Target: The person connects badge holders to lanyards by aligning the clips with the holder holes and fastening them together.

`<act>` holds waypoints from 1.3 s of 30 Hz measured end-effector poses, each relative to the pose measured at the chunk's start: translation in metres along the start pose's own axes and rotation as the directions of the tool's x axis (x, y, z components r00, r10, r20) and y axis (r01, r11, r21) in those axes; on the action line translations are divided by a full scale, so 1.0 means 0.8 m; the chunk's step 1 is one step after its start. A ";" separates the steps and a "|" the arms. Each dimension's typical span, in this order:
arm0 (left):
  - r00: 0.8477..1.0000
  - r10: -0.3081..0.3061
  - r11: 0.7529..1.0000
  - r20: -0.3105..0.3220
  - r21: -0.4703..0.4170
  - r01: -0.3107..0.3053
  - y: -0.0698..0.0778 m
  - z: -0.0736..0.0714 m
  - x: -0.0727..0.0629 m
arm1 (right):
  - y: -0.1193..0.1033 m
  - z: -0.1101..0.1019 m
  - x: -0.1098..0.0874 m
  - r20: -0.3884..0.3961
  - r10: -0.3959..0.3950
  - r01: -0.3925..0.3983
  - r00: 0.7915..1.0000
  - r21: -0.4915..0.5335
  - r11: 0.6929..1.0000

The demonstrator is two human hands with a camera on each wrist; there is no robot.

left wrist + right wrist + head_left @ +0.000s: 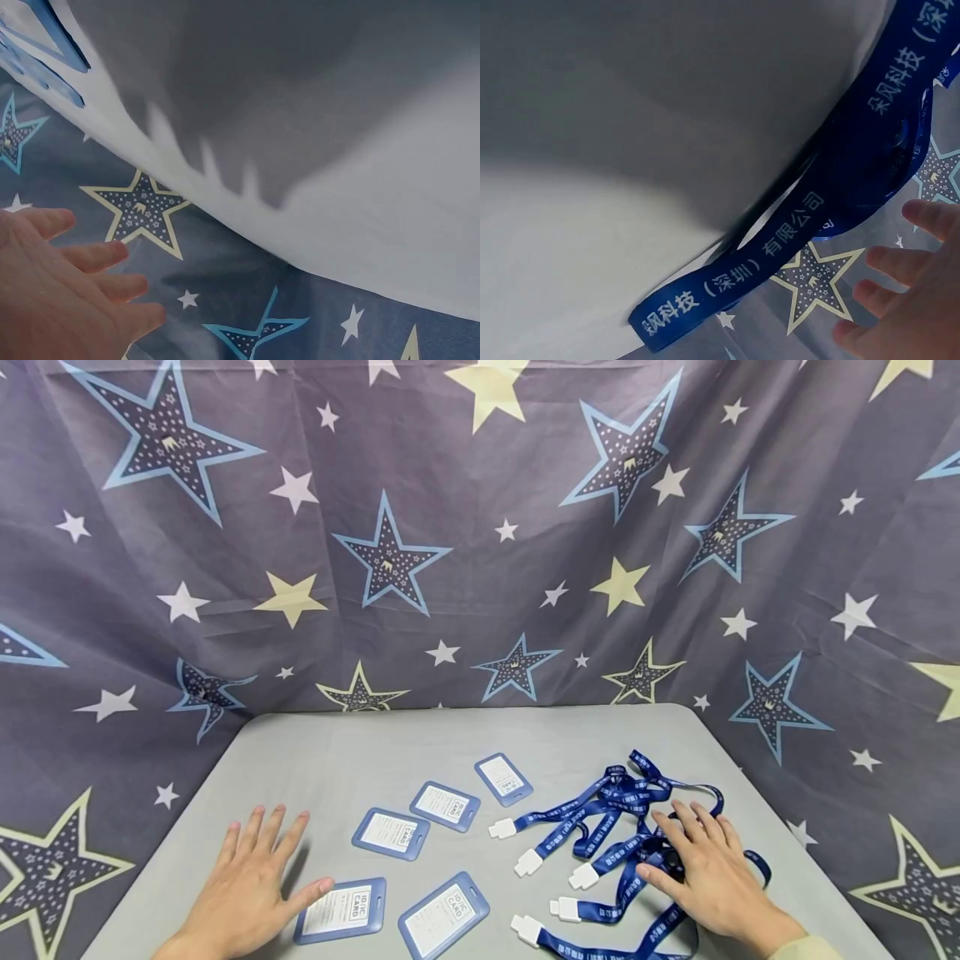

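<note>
My left hand (pixel 243 889) is spread with straight fingers at the table's left side, its thumb overlapping the edge of a blue ID card holder (pixel 341 912) in the head view; whether it touches cannot be told. My right hand (pixel 712 877) is spread over a heap of blue printed lanyards (pixel 622 789) with white end clips (pixel 528 862), and holds nothing. More blue card holders with white inserts lie in the middle: one near the front (pixel 444 917), others farther back (pixel 392 833). The right wrist view shows a lanyard strap (pixel 742 262) beside the fingers (pixel 896 264).
Everything lies on a grey-white table (pixel 337 747) with rounded far corners. A dark cloth (pixel 480 485) patterned with stars hangs behind it and on both sides. The left hand casts a shadow on the tabletop in the left wrist view.
</note>
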State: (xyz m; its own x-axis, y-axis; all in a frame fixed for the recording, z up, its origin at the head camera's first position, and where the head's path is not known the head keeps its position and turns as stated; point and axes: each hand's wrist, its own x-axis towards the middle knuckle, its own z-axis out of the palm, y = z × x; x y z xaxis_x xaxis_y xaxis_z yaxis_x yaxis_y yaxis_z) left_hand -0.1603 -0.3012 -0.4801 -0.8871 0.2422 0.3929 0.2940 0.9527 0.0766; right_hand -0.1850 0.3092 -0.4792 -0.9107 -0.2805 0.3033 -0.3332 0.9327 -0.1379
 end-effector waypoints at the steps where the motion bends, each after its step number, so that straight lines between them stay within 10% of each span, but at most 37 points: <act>1: 1.000 -0.001 1.000 0.003 0.002 0.001 0.001 0.000 0.000 | 0.000 0.000 0.000 -0.002 -0.002 0.002 1.000 -0.001 1.000; 39: 0.998 0.034 0.999 0.057 -0.008 -0.033 0.031 -0.001 0.001 | -0.042 0.005 -0.006 -0.060 -0.089 0.090 0.994 0.027 0.996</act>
State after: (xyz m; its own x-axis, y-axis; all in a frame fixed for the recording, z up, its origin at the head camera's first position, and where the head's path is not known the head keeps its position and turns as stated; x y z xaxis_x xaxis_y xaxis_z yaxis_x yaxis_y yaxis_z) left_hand -0.1531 -0.2773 -0.4773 -0.8956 0.2842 0.3422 0.3262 0.9427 0.0709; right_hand -0.1705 0.2783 -0.4801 -0.8614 -0.3480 0.3700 -0.4206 0.8971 -0.1355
